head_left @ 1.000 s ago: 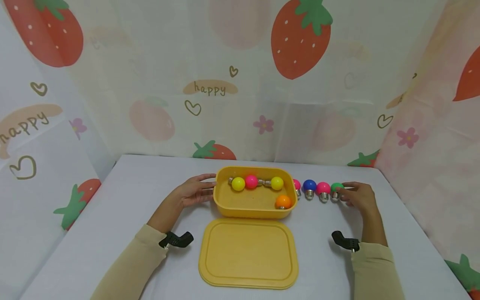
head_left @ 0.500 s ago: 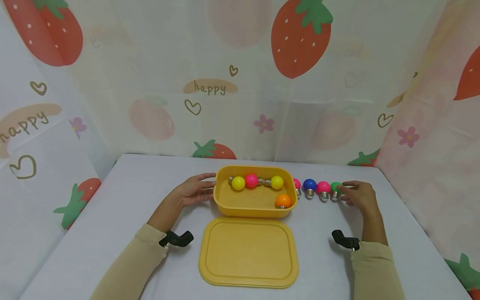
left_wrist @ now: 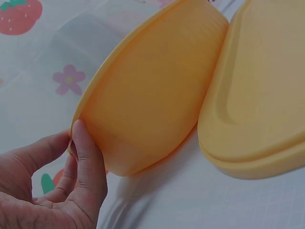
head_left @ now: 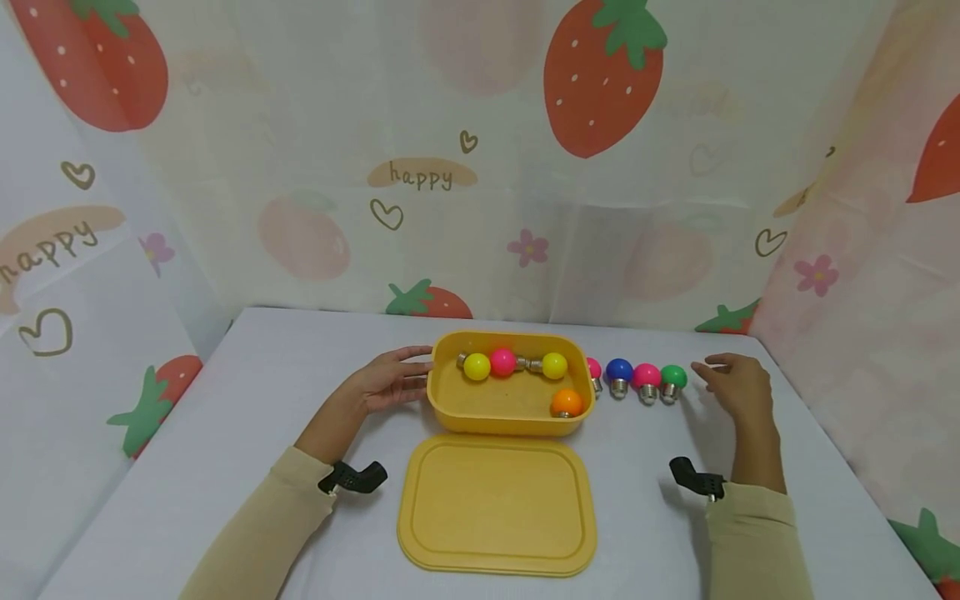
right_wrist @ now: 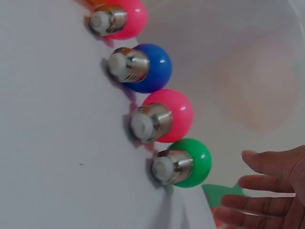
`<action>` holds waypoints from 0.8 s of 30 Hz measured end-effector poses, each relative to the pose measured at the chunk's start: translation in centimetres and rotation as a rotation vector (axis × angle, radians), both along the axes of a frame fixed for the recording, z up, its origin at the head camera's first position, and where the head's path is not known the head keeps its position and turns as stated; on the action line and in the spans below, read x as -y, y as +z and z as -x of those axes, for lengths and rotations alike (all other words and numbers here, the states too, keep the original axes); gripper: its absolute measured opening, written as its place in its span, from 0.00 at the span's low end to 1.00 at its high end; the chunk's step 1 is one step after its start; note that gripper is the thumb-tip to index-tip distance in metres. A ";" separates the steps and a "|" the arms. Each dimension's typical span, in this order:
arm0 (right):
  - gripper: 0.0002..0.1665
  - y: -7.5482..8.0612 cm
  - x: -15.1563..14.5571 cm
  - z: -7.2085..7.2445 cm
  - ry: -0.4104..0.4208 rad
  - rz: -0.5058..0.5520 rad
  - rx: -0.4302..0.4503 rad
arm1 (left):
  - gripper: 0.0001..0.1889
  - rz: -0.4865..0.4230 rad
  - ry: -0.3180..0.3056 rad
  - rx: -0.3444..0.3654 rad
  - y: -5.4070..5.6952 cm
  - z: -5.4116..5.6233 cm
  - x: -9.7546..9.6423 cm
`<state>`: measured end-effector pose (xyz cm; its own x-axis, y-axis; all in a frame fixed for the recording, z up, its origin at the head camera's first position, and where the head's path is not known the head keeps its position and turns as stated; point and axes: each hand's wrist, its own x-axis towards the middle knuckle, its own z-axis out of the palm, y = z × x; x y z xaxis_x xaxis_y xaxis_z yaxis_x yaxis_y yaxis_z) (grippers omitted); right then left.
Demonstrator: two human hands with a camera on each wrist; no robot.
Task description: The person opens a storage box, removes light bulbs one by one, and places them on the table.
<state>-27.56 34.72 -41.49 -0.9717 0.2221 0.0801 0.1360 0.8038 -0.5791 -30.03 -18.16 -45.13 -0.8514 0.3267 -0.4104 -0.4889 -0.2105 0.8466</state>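
Note:
My left hand (head_left: 392,383) touches the left end of a yellow plastic box (head_left: 506,426), its fingertips right at the rim in the left wrist view. Inside the box lie two yellow bulbs, a pink bulb (head_left: 502,362) and an orange bulb (head_left: 566,403), all with metal screw bases. To the right of the box, a row of bulbs lies on the table: a pink one partly hidden by the box, a blue bulb (head_left: 619,372), another pink bulb (right_wrist: 170,116) and a green bulb (right_wrist: 194,163). My right hand (head_left: 738,387) is just right of the green bulb, apart from it and holding nothing.
A flat yellow lid (head_left: 497,507) lies on the white table (head_left: 637,550) in front of the box. Behind the table hangs a strawberry-patterned cloth (head_left: 337,108), which also runs along both sides.
My right hand has let go of the green bulb and drawn away to the right. The left hand, the box and the bulbs stay in place.

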 end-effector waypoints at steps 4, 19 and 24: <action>0.34 1.0 0.3 -0.3 0.013 -0.007 -0.040 | 0.31 0.004 -0.004 0.000 0.0 0.0 0.0; 0.41 2.9 3.2 -0.3 0.104 0.183 -0.047 | 0.31 0.018 -0.004 -0.003 -0.1 0.1 0.0; 0.38 3.8 4.2 -0.5 0.154 0.161 -0.061 | 0.31 0.013 -0.004 -0.005 -0.1 0.1 0.0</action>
